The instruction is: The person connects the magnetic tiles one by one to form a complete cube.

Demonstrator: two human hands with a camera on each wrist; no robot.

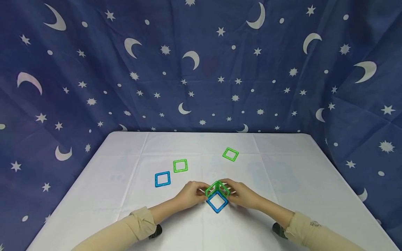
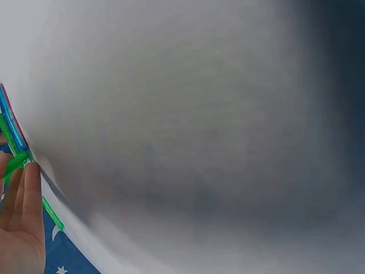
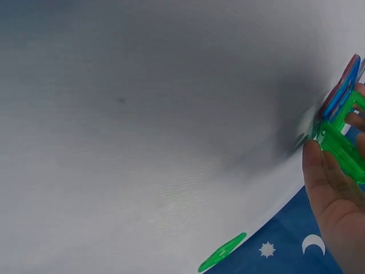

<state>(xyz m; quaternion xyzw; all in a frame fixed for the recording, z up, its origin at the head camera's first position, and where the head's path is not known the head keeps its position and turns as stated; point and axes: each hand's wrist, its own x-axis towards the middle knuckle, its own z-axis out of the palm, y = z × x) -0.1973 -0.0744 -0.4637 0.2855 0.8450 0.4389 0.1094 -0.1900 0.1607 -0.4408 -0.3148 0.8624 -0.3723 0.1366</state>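
Two green squares (image 1: 217, 187) are pinched by the left hand (image 1: 192, 193) and right hand (image 1: 242, 195) over the counter (image 1: 110, 195), apparently being joined to a blue square (image 1: 222, 207). Next, aligned edges seem to be called for before anything is released.

I hold 3 hollow, square, glossy frames, set edge to edge. The blue frame (image 1: 211, 207) lies level, turned like a diamond with 1 corner toward me. Along its 2 far edges stand the left green frame (image 1: 210, 186) and the right green frame (image 1: 224, 187), meeting at its far corner. My left hand (image 1: 190, 194) pinches the former, my right hand (image 1: 243, 196) the latter.
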